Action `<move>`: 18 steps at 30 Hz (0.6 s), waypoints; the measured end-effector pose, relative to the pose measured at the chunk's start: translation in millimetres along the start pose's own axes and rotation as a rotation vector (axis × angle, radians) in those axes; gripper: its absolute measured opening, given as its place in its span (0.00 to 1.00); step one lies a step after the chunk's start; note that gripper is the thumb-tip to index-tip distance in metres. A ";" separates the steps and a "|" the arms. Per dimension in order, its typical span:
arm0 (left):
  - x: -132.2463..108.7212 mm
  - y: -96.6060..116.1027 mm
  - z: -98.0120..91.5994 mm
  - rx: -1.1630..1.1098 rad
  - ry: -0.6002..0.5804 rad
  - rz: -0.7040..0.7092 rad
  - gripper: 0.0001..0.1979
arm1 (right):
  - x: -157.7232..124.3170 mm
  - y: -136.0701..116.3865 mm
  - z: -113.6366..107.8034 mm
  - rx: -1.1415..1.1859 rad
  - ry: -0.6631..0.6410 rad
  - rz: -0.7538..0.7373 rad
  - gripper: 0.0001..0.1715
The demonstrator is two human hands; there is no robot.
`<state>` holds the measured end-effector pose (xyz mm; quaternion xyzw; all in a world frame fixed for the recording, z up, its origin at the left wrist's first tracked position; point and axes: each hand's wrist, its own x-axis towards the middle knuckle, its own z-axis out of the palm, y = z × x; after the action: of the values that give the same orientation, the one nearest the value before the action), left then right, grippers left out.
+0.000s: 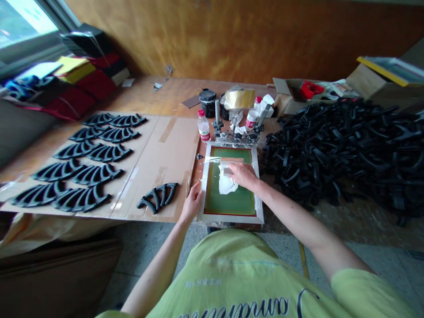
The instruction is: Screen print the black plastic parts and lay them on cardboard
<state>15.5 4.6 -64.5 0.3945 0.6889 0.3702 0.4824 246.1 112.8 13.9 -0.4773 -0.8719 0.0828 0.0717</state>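
Note:
A silk-screen frame [260,207] with a pale metal rim and green mesh lies flat in front of me. My right hand [244,175] is over the mesh, its fingers closed on a crumpled white tissue [228,184]. Just beyond those fingers is a flat strip with a wooden edge [236,159], perhaps a squeegee; whether the hand touches it too, I cannot tell. At the frame's left rim, my left hand [193,202] has its fingers curled on the edge. Hinge clamps [236,138] hold the frame's far side.
Black curved ribbed parts [92,174] stand in rows on cardboard [149,154] at left, with a single part [158,197] nearer me. A large heap of black parts [341,150] is at right. A red-capped bottle [203,127] and a black tub [207,104] stand behind the frame.

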 end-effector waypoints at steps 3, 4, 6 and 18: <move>-1.0 1.0 0.2 -0.022 0.030 0.000 0.29 | -35.4 -4.3 5.6 -0.021 -0.080 -0.155 0.10; -1.4 1.3 0.6 -0.024 0.039 0.002 0.28 | -45.1 -3.9 4.8 -0.016 -0.095 -0.212 0.12; -2.1 1.6 1.3 -0.022 0.049 0.010 0.27 | -55.4 -1.2 0.0 0.015 -0.131 -0.302 0.13; -2.7 -2.9 0.7 -0.082 -0.020 0.015 0.31 | -63.3 -4.3 17.1 0.000 -0.053 -0.327 0.14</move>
<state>16.3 1.1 -66.2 0.3831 0.6653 0.3977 0.5024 272.9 55.8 -4.8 -0.3266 -0.9396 0.0825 0.0613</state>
